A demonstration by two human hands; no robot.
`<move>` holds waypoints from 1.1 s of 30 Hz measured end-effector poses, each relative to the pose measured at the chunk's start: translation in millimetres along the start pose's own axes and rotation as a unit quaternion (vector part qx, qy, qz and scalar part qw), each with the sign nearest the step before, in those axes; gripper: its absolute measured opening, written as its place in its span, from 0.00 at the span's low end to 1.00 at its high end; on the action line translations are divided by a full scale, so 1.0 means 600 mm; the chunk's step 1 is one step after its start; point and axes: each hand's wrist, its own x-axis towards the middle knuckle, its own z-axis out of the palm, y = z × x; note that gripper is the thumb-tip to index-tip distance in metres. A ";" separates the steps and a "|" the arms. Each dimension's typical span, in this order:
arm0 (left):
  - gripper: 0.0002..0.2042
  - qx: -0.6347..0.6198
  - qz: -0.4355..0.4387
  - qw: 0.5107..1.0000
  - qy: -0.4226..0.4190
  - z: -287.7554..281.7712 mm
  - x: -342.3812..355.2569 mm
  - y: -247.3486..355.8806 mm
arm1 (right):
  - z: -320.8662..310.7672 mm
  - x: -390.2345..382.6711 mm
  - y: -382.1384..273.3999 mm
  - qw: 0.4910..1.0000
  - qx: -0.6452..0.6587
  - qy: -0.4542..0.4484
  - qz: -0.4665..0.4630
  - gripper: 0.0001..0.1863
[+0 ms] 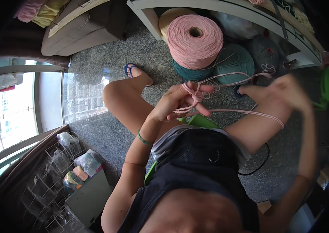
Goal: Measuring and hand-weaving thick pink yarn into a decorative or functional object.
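Holding pink yarn (196, 97) over my lap, I have the fingers of my left hand (166, 103) partly spread and partly curled, with strands looped across them. The knotted bunch sits between two fingers that point to my right, one on its far side and one on its near side. Several strands drape back from it toward my palm. From the bunch, some lines stretch rightward past my right knee (283, 105), ending near a loose tangle; a nearer line crosses to my right thigh (246, 130) and lies over it just by the knee.

My right hand (288, 91) is above that knee, well apart from the left one. It is blurred, so I cannot tell how far open its fingers are or whether they have hold of any yarn.

On the speckled floor (94, 62), toward its far edge, a fat pink cone (194, 42) of yarn sits on a teal cone (186, 72), its hollow core facing up. A grey-green cone (236, 62) stands just to the right, and a cream cone (169, 23) shows behind, beside the leg of a white frame (146, 17). At the floor's near left corner is a wire rack (50, 161), with plastic bags (89, 161) beside it. A green band (145, 139) circles my left forearm.
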 end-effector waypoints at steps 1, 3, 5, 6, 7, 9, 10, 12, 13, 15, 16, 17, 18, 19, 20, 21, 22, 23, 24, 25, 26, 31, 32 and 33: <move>0.28 0.026 0.010 1.000 -0.001 0.001 -0.002 0.000 | 0.066 -0.012 -0.074 0.996 -0.090 -0.022 0.000 0.09; 0.28 0.085 0.032 0.996 -0.012 0.006 0.005 0.004 | 0.194 0.004 -0.049 0.981 0.093 -0.018 -0.167 0.05; 0.29 0.097 0.031 0.995 -0.008 0.001 -0.002 -0.001 | 0.276 0.020 -0.071 0.959 0.199 0.060 -0.191 0.05; 0.29 0.108 0.042 0.993 -0.003 -0.004 -0.004 -0.003 | 0.283 0.026 -0.085 0.958 0.204 0.061 -0.190 0.05; 0.29 0.118 0.051 0.992 0.001 -0.006 -0.005 -0.005 | 0.285 0.029 -0.096 0.959 0.184 0.093 -0.195 0.06; 0.28 0.105 0.047 0.993 -0.003 -0.007 -0.008 -0.006 | 0.288 0.033 -0.110 0.957 0.143 0.154 -0.202 0.09; 0.27 0.089 0.048 0.995 -0.005 -0.007 -0.010 -0.006 | 0.291 0.033 -0.114 0.956 0.145 0.157 -0.200 0.09; 0.26 0.073 0.048 0.996 -0.008 -0.006 -0.012 -0.007 | 0.295 0.032 -0.119 0.944 0.149 0.223 -0.190 0.09; 0.26 0.066 0.052 0.996 -0.001 -0.004 -0.013 -0.008 | 0.297 0.031 -0.120 0.937 0.149 0.254 -0.186 0.09; 0.27 0.051 0.060 0.997 0.012 0.000 -0.014 -0.010 | 0.299 0.028 -0.121 0.939 0.160 0.242 -0.184 0.09; 0.27 0.051 0.061 0.997 0.012 0.001 -0.014 -0.012 | 0.300 0.027 -0.122 0.941 0.171 0.229 -0.181 0.10; 0.28 0.039 0.066 0.997 0.022 0.002 -0.014 -0.015 | 0.302 0.025 -0.123 0.942 0.183 0.217 -0.179 0.11; 0.29 0.028 0.070 0.997 0.031 0.004 -0.014 -0.017 | 0.307 0.024 -0.124 0.942 0.182 0.217 -0.179 0.11; 0.30 0.016 0.075 0.996 0.041 0.004 -0.016 -0.018 | 0.314 0.025 -0.124 0.937 0.186 0.225 -0.191 0.12; 0.30 0.016 0.076 0.996 0.041 0.004 -0.018 -0.018 | 0.322 0.025 -0.124 0.932 0.189 0.233 -0.203 0.14; 0.30 0.020 0.078 0.996 0.041 0.004 -0.021 -0.018 | 0.326 0.025 -0.126 0.927 0.192 0.240 -0.215 0.16; 0.30 0.024 0.081 0.996 0.041 0.004 -0.023 -0.018 | 0.323 0.023 -0.131 0.927 0.192 0.240 -0.216 0.16; 0.30 0.027 0.083 0.995 0.041 0.003 -0.026 -0.017 | 0.314 0.019 -0.139 0.938 0.175 0.233 -0.186 0.16; 0.30 0.027 0.084 0.995 0.042 0.002 -0.028 -0.017 | 0.306 0.015 -0.148 0.949 0.158 0.225 -0.155 0.17; 0.29 0.038 0.087 0.995 0.036 0.000 -0.030 -0.016 | 0.302 0.014 -0.152 0.958 0.142 0.217 -0.125 0.18; 0.29 0.048 0.090 0.994 0.031 -0.001 -0.033 -0.015 | 0.304 0.020 -0.150 0.958 0.141 0.217 -0.125 0.18; 0.29 0.033 0.089 0.995 0.023 0.005 -0.035 -0.013 | 0.308 0.044 -0.136 0.890 0.068 0.321 -0.316 0.19; 0.29 0.033 0.089 0.995 0.024 0.005 -0.036 -0.014 | 0.309 0.042 -0.136 0.900 0.073 0.305 -0.302 0.19; 0.29 0.031 0.093 0.995 0.037 0.006 -0.036 -0.017 | 0.310 0.039 -0.137 0.910 0.078 0.289 -0.288 0.19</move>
